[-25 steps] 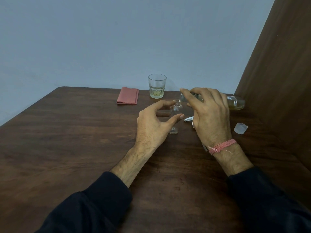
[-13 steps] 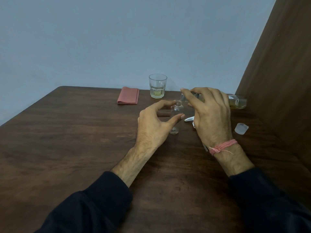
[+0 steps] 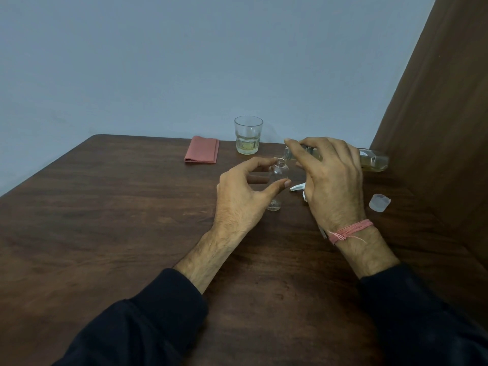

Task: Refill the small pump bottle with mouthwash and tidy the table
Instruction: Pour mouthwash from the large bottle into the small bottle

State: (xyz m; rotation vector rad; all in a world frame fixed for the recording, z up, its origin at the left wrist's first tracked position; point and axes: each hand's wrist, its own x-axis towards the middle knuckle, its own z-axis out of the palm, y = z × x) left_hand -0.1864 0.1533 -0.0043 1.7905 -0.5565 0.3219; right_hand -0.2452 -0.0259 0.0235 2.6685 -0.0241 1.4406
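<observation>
A small clear bottle (image 3: 277, 178) stands upright and uncapped on the dark wooden table (image 3: 118, 220). My left hand (image 3: 243, 196) holds it between thumb and fingers. My right hand (image 3: 330, 180) grips a larger clear mouthwash bottle (image 3: 373, 160) with yellowish liquid, tipped almost level, its mouth just above the small bottle's neck. The white pump head (image 3: 297, 187) lies on the table behind my right hand, its tube mostly hidden. No stream of liquid is discernible.
A glass (image 3: 248, 135) with a little yellowish liquid stands at the back. A folded pink cloth (image 3: 202, 153) lies to its left. A translucent cap (image 3: 379, 202) sits at the right, close to the brown wall panel (image 3: 435, 128).
Hardly anything differs. The mouthwash bottle's mouth stays over the small bottle's neck and both hands hold their places.
</observation>
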